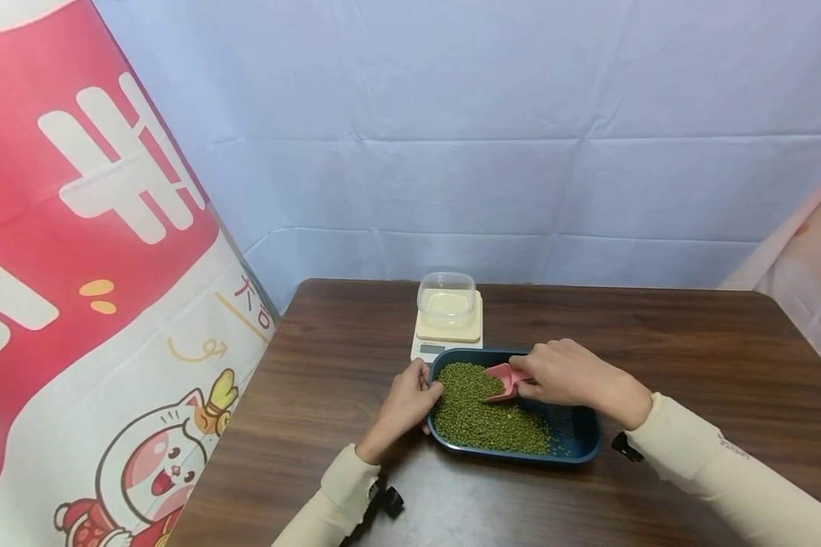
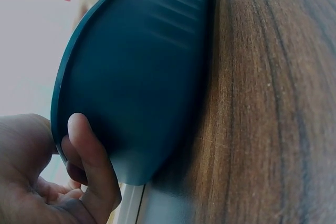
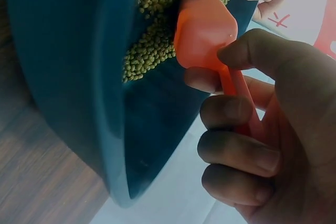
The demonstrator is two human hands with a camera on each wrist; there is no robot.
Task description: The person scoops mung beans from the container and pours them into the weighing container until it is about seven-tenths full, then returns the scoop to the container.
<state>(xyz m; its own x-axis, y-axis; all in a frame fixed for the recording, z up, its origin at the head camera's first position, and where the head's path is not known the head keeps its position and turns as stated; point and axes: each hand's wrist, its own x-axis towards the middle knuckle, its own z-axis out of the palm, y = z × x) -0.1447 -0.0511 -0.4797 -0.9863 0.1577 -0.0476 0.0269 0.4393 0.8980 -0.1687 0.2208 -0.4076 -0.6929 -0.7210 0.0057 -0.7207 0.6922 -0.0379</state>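
A dark blue tray (image 1: 578,433) holds a bed of green mung beans (image 1: 479,422), heaped toward its left side. At the tray's left end, my left hand (image 1: 408,399) grips the rim, and the left wrist view shows its fingers (image 2: 86,145) against the outer wall. My right hand (image 1: 564,376) grips a pink scoop (image 1: 502,381) by its handle, fingers curled round it in the right wrist view. The scoop's head lies among the beans, with beans at its mouth.
Behind the tray stands a white kitchen scale (image 1: 432,348) with a clear plastic container (image 1: 447,300) on its platform. The brown wooden table (image 1: 328,365) ends at a pale cloth backdrop (image 1: 465,190). A printed banner (image 1: 130,304) hangs at the left.
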